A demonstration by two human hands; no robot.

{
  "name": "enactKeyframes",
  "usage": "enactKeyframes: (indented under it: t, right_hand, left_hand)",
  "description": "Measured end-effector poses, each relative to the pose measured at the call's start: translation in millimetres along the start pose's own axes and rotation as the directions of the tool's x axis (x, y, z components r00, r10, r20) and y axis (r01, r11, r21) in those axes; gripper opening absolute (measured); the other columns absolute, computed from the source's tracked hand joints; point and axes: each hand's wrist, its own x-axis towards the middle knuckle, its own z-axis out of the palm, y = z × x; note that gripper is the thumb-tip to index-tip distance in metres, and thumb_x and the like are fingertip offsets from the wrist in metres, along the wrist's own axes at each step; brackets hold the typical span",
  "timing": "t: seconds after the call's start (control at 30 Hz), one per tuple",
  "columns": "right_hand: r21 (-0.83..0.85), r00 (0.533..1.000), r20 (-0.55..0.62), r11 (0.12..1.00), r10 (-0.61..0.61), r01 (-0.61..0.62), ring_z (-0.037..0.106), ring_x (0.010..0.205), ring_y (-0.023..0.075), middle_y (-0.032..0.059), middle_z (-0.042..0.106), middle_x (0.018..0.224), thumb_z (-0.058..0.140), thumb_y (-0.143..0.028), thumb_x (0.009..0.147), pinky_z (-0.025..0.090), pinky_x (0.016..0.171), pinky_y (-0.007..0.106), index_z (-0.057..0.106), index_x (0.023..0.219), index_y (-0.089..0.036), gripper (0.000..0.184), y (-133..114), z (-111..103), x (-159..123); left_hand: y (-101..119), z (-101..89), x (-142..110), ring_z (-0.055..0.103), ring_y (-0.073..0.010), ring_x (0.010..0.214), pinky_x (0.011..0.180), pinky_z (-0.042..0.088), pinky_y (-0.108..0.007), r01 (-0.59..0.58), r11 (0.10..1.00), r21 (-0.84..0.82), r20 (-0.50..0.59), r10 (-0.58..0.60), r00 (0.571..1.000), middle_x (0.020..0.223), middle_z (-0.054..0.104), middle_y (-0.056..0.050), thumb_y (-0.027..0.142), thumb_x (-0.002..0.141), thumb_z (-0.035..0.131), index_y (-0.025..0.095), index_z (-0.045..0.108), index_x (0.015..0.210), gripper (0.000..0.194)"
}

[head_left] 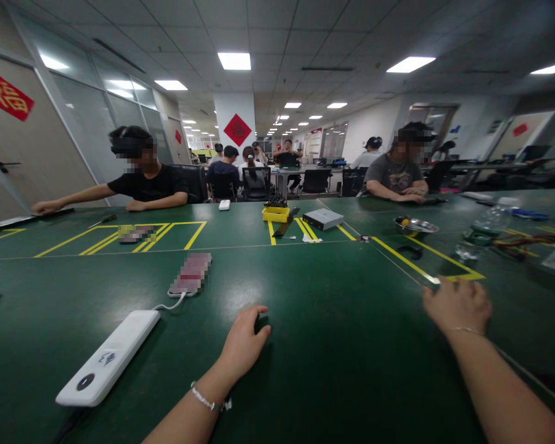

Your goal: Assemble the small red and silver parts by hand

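My left hand [246, 341] rests on the green table [337, 320] in the middle of the view, thumb and index finger apart, with nothing in it. A smartphone [192, 273], its screen blurred out, lies beyond it to the left. From that phone a white cable [172, 306] runs to a long white device [108, 357] with a round dark button, left of my hand. On the right, my right hand [460, 306] lies palm down by the corner of a yellow tape outline [404, 262]. Its fingers are stretched forward and slightly spread, and I see nothing held.
Along the table's far side stand a yellow bin [276, 214] of dark parts and a grey metal box [322, 218]. Rightward are a metal bowl [416, 226], a plastic bottle [483, 231] and bundled wires [518, 246]. Two people wearing headsets sit opposite.
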Motion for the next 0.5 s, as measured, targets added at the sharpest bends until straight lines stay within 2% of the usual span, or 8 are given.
enactKeyframes:
  t: [0.07,0.13,0.2,0.27,0.37,0.43,0.47,0.5]
  right_hand:
    - [0.084,0.967,-0.011,0.963,-0.256,0.256,0.025,0.117,0.0336,0.0208,0.038,0.121,0.037,-0.036,0.077,0.022,0.091,0.049,0.049,0.113,-0.006,0.048,-44.8,-6.4,-11.9]
    - [0.235,0.883,0.058,0.866,-0.465,0.441,0.029,0.117,0.0278,0.0168,0.042,0.121,0.037,-0.035,0.079,0.023,0.095,0.044,0.050,0.114,-0.009,0.045,-91.5,-12.1,-34.2]
    - [0.422,0.770,0.153,0.745,-0.620,0.516,0.027,0.119,0.0247,0.0119,0.042,0.124,0.038,-0.038,0.080,0.021,0.098,0.043,0.049,0.117,-0.014,0.045,-133.9,-17.6,-66.3]
    - [0.591,0.645,0.209,0.621,-0.735,0.515,0.020,0.124,0.0235,0.0066,0.037,0.130,0.039,-0.042,0.080,0.016,0.100,0.043,0.047,0.121,-0.022,0.046,-166.6,-23.0,-102.3]
    - [0.756,0.428,0.207,0.422,-0.880,0.501,0.018,0.125,0.0237,0.0024,0.034,0.133,0.043,-0.043,0.079,0.011,0.101,0.045,0.045,0.122,-0.029,0.045,-193.1,-29.1,-143.5]
    - [0.802,0.318,0.177,0.324,-0.932,0.503,0.023,0.123,0.0239,0.0017,0.038,0.130,0.046,-0.043,0.077,0.011,0.101,0.045,0.044,0.121,-0.031,0.045,-196.5,-30.9,-150.6]
    - [0.802,0.305,0.168,0.310,-0.937,0.510,0.026,0.122,0.0235,0.0017,0.040,0.129,0.047,-0.042,0.077,0.013,0.100,0.044,0.045,0.121,-0.032,0.045,-194.3,-31.0,-146.4]
    - [0.785,0.332,0.171,0.332,-0.928,0.523,0.029,0.119,0.0231,0.0023,0.042,0.127,0.047,-0.042,0.077,0.015,0.100,0.043,0.045,0.121,-0.031,0.045,-189.4,-30.6,-137.1]
  left_hand:
    - [1.0,0.1,-0.9,0.051,-0.0206,0.104,0.090,0.038,-0.038,-0.043,0.999,0.018,0.021,0.043,0.999,0.108,0.057,-0.006,0.022,0.074,0.050,0.022,0.054,0.106,0.033]
    - [2.0,0.2,-1.8,0.048,-0.0208,0.107,0.092,0.036,-0.040,-0.093,0.995,0.034,0.047,0.092,0.995,0.112,0.056,-0.005,0.021,0.075,0.049,0.023,0.051,0.110,0.036]
    - [2.7,1.2,-2.9,0.044,-0.0206,0.112,0.094,0.034,-0.040,-0.125,0.991,0.041,0.061,0.122,0.991,0.117,0.053,-0.005,0.022,0.076,0.049,0.025,0.042,0.120,0.045]
    - [3.0,3.3,-4.0,0.040,-0.0208,0.116,0.095,0.032,-0.041,-0.144,0.988,0.059,0.074,0.139,0.987,0.123,0.048,-0.006,0.025,0.076,0.050,0.024,0.030,0.128,0.056]
    - [2.9,7.2,-5.5,0.034,-0.0226,0.121,0.098,0.028,-0.042,-0.208,0.968,0.139,0.141,0.189,0.972,0.127,0.045,-0.006,0.028,0.074,0.053,0.024,0.034,0.126,0.055]
    - [2.9,8.6,-6.1,0.033,-0.0232,0.121,0.099,0.027,-0.043,-0.254,0.950,0.184,0.181,0.221,0.958,0.127,0.046,-0.004,0.028,0.073,0.054,0.026,0.041,0.121,0.050]
    - [2.9,8.7,-6.3,0.035,-0.0231,0.120,0.099,0.027,-0.043,-0.267,0.944,0.193,0.189,0.231,0.954,0.126,0.047,-0.004,0.027,0.073,0.054,0.026,0.043,0.119,0.048]
    - [2.9,8.5,-6.3,0.036,-0.0229,0.119,0.099,0.027,-0.043,-0.270,0.943,0.196,0.189,0.234,0.954,0.125,0.048,-0.003,0.026,0.073,0.054,0.026,0.043,0.119,0.047]
